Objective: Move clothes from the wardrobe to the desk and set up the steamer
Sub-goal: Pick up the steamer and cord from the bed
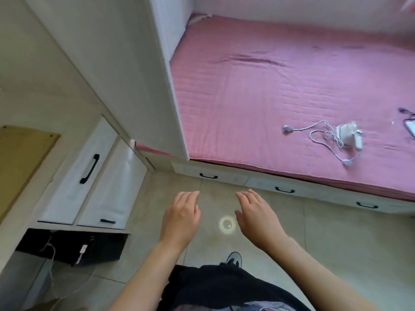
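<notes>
Pink quilted bed [247, 97], frame right: white corded steamer [347, 136] waits; left hand [179, 217] and right hand [258, 217] empty, fingers loose; best to gather cord first.

A pink-covered bed [258, 86] with white drawers [285, 184] beneath stands on a beige tiled floor [336, 239].

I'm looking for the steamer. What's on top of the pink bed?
A white steamer with its loose cord lies on the bed's pink cover. A dark-edged thing at the right edge is cut off. The mattress is hidden.
</notes>
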Action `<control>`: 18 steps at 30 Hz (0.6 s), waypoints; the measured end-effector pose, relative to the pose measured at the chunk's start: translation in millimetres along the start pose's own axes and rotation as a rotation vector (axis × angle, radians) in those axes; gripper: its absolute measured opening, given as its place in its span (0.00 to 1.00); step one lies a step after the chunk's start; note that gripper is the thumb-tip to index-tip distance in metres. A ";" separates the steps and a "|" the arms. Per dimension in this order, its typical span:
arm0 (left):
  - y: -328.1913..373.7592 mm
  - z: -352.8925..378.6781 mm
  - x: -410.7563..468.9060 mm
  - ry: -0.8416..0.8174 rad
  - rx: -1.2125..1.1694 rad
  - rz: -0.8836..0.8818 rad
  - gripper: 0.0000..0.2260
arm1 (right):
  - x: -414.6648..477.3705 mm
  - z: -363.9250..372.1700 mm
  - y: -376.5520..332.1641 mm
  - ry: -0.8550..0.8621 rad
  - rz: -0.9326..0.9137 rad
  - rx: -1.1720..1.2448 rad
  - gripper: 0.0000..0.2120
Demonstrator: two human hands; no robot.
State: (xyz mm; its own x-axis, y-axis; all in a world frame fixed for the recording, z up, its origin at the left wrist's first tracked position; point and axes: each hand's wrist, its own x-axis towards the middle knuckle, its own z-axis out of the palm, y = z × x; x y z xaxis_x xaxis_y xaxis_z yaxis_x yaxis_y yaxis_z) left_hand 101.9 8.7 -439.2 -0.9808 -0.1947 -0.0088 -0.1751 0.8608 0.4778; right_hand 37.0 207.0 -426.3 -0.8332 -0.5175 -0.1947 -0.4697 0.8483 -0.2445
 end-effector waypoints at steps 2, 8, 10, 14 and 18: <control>34.4 22.5 11.2 -0.034 -0.012 0.054 0.17 | -14.2 -3.7 36.7 0.026 0.055 0.003 0.23; 117.0 70.9 36.2 -0.103 0.000 0.207 0.17 | -48.8 -16.7 120.6 0.078 0.232 0.031 0.22; 135.9 81.0 46.5 -0.120 0.028 0.240 0.17 | -56.1 -20.6 141.0 0.090 0.280 0.047 0.22; 170.5 95.0 71.8 -0.145 0.052 0.312 0.17 | -59.8 -31.9 176.1 0.129 0.374 0.089 0.22; 196.7 110.6 101.4 -0.185 0.058 0.382 0.17 | -54.3 -38.2 207.9 0.153 0.444 0.111 0.22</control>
State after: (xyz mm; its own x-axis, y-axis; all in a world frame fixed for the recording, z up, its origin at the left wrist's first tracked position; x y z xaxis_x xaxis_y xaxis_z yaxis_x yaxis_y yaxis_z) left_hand -41.4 210.3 -443.3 -0.9740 0.2265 -0.0013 0.2043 0.8808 0.4271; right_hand -26.6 415.7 -430.3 -0.9835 -0.0785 -0.1633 -0.0318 0.9620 -0.2713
